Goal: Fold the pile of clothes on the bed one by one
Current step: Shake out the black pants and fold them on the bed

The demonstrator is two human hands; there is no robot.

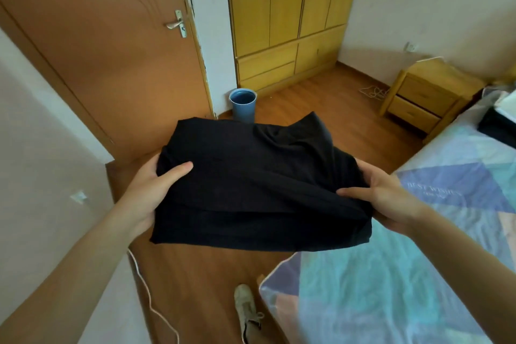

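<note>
A folded black garment (251, 184) is clasped by left hand (148, 190) and right hand (391, 198); more clothes (497, 117) are left on the bed (391, 288).

Brown door (106, 45), yellow wardrobe (290, 8), blue bin (242, 105) between them; bedside cabinet (427, 95), shoe (247, 310) on floor
</note>
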